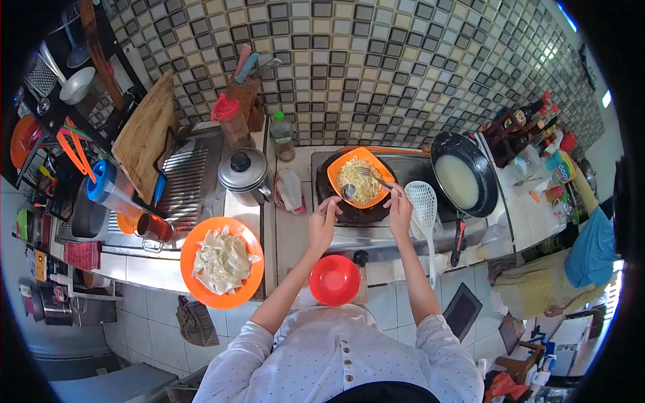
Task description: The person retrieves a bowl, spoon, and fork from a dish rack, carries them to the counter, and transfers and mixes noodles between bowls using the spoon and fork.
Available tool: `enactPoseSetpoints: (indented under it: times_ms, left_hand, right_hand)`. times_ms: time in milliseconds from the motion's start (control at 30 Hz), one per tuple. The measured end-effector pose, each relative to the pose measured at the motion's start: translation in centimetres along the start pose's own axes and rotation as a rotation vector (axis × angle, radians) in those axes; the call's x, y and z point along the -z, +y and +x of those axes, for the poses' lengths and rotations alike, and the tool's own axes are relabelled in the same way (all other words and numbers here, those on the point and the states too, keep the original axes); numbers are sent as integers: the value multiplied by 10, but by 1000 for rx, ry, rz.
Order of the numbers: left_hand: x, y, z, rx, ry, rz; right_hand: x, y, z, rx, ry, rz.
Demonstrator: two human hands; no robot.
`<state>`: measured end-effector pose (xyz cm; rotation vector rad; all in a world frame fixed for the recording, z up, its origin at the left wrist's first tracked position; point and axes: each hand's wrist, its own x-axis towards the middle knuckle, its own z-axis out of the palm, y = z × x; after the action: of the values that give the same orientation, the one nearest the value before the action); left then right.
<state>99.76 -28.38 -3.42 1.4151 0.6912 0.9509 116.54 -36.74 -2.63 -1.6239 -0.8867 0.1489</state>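
Observation:
An orange square bowl point(363, 156) with pale shredded food point(366, 188) stands over the left side of the stove. My left hand point(325, 216) is closed on a spoon point(348, 192), whose bowl rests at the food's left edge. From the right, my right hand point(399, 205) grips a fork point(369, 174) with its tines over the food. Nearer my body is a red bowl point(334, 280). An orange plate point(190, 272) to the left holds a pile of whitish, flat pieces point(223, 260).
A black pan point(489, 188) with pale liquid and a white slotted ladle point(423, 205) lie to the right. Left are a lidded metal pot point(245, 174), a bottle point(283, 138), a red-lidded container point(232, 121) and a cutting board point(144, 138). A person point(544, 282) is at far right.

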Motion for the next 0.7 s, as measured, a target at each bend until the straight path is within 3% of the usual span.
enactPoseSetpoints:
  times_ms: [700]
  left_hand:
    - [7, -12, -2, 29, 7, 36]
  right_hand:
    - [-4, 13, 12, 28, -55, -160]
